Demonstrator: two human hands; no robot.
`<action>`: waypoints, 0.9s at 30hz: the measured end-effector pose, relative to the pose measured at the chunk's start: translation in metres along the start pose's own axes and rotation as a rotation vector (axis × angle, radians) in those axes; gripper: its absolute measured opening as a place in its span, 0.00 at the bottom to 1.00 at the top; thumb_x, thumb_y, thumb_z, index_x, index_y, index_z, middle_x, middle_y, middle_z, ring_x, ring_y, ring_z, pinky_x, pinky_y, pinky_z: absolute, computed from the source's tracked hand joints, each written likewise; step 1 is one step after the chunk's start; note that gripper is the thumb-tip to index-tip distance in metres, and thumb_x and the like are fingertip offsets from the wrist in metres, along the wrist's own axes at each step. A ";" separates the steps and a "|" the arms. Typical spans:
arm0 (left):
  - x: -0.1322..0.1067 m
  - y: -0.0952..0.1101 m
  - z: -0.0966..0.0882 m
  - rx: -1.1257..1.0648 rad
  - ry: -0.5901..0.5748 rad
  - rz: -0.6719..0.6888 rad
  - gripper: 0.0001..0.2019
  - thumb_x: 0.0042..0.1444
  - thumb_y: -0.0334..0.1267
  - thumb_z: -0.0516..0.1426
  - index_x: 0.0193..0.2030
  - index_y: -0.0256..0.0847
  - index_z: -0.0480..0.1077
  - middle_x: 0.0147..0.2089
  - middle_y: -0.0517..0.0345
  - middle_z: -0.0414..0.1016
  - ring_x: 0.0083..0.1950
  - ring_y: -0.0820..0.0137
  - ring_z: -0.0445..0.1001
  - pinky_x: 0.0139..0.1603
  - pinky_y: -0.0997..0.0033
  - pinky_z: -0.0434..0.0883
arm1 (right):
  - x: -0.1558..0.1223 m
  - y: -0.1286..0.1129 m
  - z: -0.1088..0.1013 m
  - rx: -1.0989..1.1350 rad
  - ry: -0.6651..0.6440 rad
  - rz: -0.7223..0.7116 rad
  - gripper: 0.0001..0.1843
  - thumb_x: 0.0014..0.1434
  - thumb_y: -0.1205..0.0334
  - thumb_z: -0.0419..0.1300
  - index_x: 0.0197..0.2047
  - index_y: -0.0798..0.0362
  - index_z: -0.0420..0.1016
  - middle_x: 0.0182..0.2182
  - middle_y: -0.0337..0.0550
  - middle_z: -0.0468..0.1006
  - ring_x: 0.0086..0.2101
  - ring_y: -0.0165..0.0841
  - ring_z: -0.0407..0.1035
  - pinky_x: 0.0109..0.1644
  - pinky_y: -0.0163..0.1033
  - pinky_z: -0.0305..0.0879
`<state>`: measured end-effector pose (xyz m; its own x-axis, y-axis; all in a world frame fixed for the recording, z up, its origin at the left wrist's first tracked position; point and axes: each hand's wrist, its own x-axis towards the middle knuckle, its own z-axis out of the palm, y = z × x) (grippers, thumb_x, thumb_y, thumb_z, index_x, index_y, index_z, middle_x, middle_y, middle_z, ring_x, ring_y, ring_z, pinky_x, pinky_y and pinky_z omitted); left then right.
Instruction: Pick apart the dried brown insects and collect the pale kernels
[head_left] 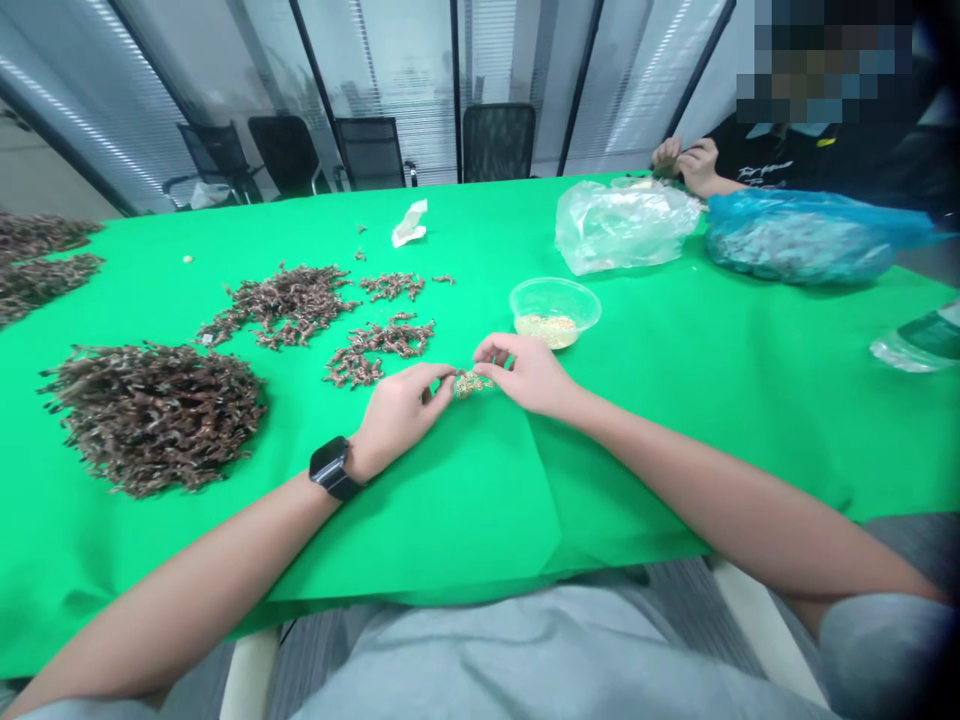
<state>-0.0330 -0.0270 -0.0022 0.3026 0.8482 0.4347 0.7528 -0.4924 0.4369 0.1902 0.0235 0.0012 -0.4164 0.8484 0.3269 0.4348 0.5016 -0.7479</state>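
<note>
My left hand (405, 405), with a dark watch on its wrist, is closed in a pinch on a small brown piece; only its dark tip shows at the fingertips. Opposite it, a short distance to the right, my right hand (529, 375) has thumb and forefinger pinched together. Whatever is between those fingers is too small to make out. A little heap of gold-coloured bits (471, 385) lies on the green cloth below both sets of fingertips. Just behind my right hand stands a clear plastic bowl (556, 300) with similar pale gold bits at its bottom.
A large pile of brown thin-limbed pieces (161, 415) lies at left, with smaller brown clusters (289, 300) behind. Farther back are a crumpled white tissue (409, 224), a clear bag (622, 225) and a blue bag (802, 235). Another person's hands (694, 163) work at back right.
</note>
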 end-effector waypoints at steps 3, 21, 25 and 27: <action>0.004 -0.008 0.002 -0.094 0.027 -0.155 0.16 0.66 0.49 0.55 0.47 0.41 0.79 0.29 0.58 0.80 0.25 0.71 0.72 0.31 0.72 0.68 | 0.004 0.011 -0.012 -0.216 -0.128 -0.007 0.03 0.59 0.64 0.65 0.34 0.53 0.80 0.31 0.41 0.80 0.30 0.31 0.68 0.37 0.37 0.58; 0.009 -0.013 0.005 -0.667 -0.130 -0.374 0.18 0.64 0.54 0.58 0.43 0.38 0.68 0.38 0.52 0.82 0.20 0.78 0.72 0.22 0.77 0.68 | 0.002 0.010 -0.014 -0.288 -0.318 -0.028 0.02 0.60 0.70 0.64 0.35 0.55 0.77 0.34 0.44 0.78 0.32 0.31 0.68 0.39 0.36 0.58; 0.009 -0.014 0.005 -0.690 -0.147 -0.385 0.18 0.63 0.54 0.58 0.43 0.39 0.67 0.40 0.51 0.83 0.20 0.77 0.72 0.21 0.78 0.67 | 0.002 0.010 -0.010 -0.316 -0.301 -0.044 0.05 0.62 0.71 0.61 0.34 0.56 0.76 0.33 0.44 0.76 0.33 0.32 0.67 0.40 0.37 0.57; 0.009 -0.013 0.006 -0.718 -0.147 -0.403 0.19 0.63 0.55 0.58 0.44 0.39 0.66 0.41 0.50 0.83 0.20 0.77 0.73 0.21 0.77 0.68 | 0.002 0.010 -0.007 -0.269 -0.255 -0.011 0.05 0.63 0.70 0.60 0.34 0.56 0.75 0.32 0.43 0.76 0.33 0.32 0.67 0.39 0.36 0.57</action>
<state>-0.0369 -0.0118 -0.0086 0.2007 0.9782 0.0527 0.2792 -0.1087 0.9540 0.1990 0.0316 -0.0017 -0.5933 0.7901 0.1542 0.6094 0.5660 -0.5553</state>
